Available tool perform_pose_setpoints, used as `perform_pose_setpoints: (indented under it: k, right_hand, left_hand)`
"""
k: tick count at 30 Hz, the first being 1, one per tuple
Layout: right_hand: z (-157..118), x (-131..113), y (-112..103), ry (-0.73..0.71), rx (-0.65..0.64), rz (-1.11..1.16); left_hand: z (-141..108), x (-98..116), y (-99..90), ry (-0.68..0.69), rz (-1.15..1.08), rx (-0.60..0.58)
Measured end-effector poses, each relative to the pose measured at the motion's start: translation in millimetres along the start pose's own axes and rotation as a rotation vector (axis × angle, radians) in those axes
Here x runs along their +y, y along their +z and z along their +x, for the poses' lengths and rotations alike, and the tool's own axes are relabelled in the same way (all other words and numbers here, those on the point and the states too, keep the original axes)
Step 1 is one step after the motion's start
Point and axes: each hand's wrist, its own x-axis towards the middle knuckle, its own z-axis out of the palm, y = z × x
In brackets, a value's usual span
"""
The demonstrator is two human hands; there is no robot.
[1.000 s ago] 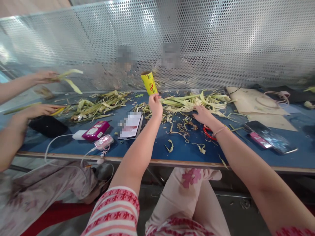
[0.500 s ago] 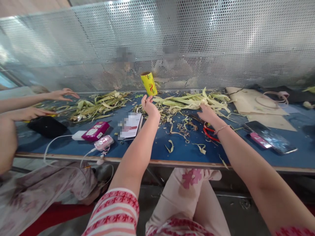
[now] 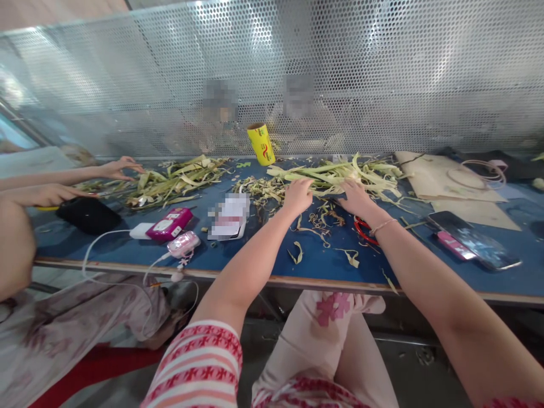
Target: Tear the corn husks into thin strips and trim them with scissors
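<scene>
A pile of long, pale green leafy stalks (image 3: 327,170) lies across the blue table in front of me. My left hand (image 3: 298,195) is at the near left side of this pile, its fingers bent together over the stalks; the fingertips are partly hidden. On the right, my right hand (image 3: 357,196) reaches onto the pale ends of the same stalks, palm down, fingers somewhat apart. Red-handled scissors or shears (image 3: 365,231) lie beneath my right wrist, largely covered. Dry peeled scraps (image 3: 321,221) are scattered between my forearms.
A yellow tube (image 3: 261,144) stands behind the stalks, near a perforated metal panel (image 3: 382,73). Phones (image 3: 474,241) lie right, beside brown paper (image 3: 450,181). Left are a purple power bank (image 3: 170,224), a black pouch (image 3: 88,215) and a co-worker's hands (image 3: 121,168) by another stalk pile (image 3: 178,181).
My left hand has come down and right from beside the yellow tube onto the stalks. My right hand has stayed at the stalks, its fingers shifting slightly.
</scene>
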Motion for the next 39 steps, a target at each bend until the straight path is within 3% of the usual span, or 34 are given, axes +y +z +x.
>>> perform_pose_setpoints:
  k: [5, 9, 13, 17, 21, 26, 30, 35, 39]
  right_hand:
    - [-2, -13, -2, 0.021, -0.156, -0.046]
    - [-4, -14, -6, 0.058, -0.137, -0.046]
    - [-3, -6, -2, 0.003, -0.051, -0.079]
    - [3, 3, -4, 0.014, 0.001, -0.104]
    - [12, 14, -16, 0.176, 0.152, 0.157]
    - [17, 14, -21, 0.358, 0.332, 0.779]
    - [12, -6, -25, 0.395, 0.236, 1.277]
    - [3, -29, -39, 0.431, 0.183, 1.420]
    - [-1, -39, -42, 0.401, 0.140, 1.470]
  left_hand:
    - [-2, 0, 6.7, -0.003, 0.146, -0.183]
    - [1, 0, 3.1, -0.031, 0.119, -0.224]
    - [0, 8, -0.9, -0.068, 0.043, -0.150]
    - [1, 15, -4.7, -0.069, -0.064, 0.018]
    - [3, 14, -8.3, -0.082, -0.210, 0.185]
    - [4, 12, -3.8, -0.074, -0.260, 0.181]
    - [2, 13, 2.7, 0.034, -0.177, 0.102]
    - [-4, 16, 2.3, 0.264, -0.071, -0.001]
    - [-7, 18, 1.7, 0.304, -0.064, -0.044]
